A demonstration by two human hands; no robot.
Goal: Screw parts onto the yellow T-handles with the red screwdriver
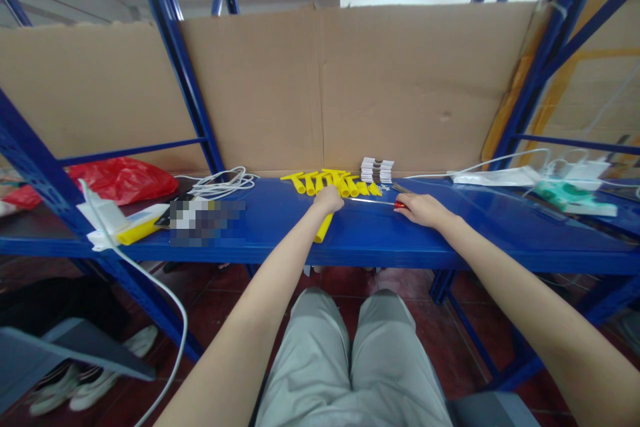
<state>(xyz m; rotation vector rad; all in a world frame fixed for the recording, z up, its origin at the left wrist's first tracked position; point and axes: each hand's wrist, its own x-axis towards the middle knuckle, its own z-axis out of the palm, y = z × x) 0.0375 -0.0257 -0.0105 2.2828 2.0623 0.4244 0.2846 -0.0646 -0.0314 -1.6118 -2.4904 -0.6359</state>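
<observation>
My left hand (329, 199) is closed around a yellow plastic handle (323, 229), whose tubular end sticks out toward me; its head is hidden under my fingers. In my right hand (424, 209) is a screwdriver (373, 201) with a red handle, gripped by closed fingers. Its thin metal shaft lies level, pointing left, and the tip reaches my left hand; exact contact cannot be made out. Just behind, several yellow T-shaped handles (310, 184) lie in a row. Small yellow pieces (370, 189) lie to their right, before a stack of white pieces with dark bands (377, 171).
Cardboard (400, 80) walls the back of the blue bench (280, 233), between blue posts. Coiled white cable (225, 181) and a red plastic bag (127, 180) lie left. A green-and-white packet (563, 195) lies right. Another person's shoes (95, 383) show at lower left.
</observation>
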